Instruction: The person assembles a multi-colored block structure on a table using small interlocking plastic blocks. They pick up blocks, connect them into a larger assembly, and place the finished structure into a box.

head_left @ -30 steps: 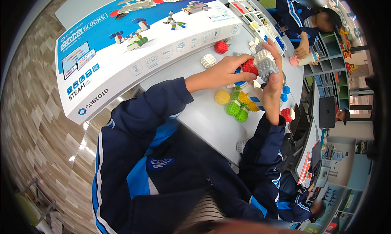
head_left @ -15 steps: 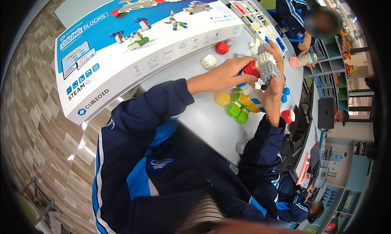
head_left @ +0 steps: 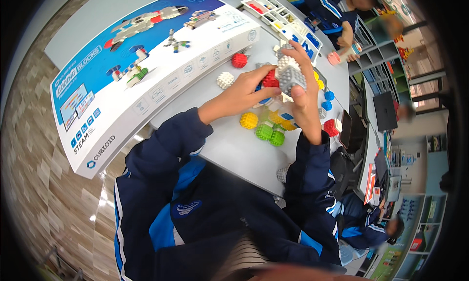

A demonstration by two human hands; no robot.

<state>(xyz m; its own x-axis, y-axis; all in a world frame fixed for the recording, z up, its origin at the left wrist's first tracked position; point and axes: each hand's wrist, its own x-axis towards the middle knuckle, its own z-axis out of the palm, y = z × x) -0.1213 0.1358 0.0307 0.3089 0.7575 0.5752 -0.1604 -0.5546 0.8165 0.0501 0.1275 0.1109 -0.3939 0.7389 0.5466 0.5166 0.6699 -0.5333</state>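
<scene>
Blocks (head_left: 288, 62) fill both hands here, seen from the head, held up over the surface (head_left: 234, 151). The left hand (head_left: 243, 93) pinches a red block (head_left: 270, 78) between thumb and fingers; the right hand (head_left: 307, 95) wraps its fingers around a grey block (head_left: 292, 78) and the white one against it. I can't tell how firmly red and grey are joined.

Just below the hands sit green blocks (head_left: 264, 131), with a yellow block (head_left: 248, 120) beside them. Between these and the near edge I see a bare stretch, broken only by a grey-white block (head_left: 282, 173) by the right sleeve, close to that edge. Leftward, room ends at the big box (head_left: 122, 129), whose near corner juts past the edge. On the far side, the parts tray (head_left: 267, 20) lies along the rim; to the right, a red-and-white block (head_left: 332, 128) sits near the edge.
</scene>
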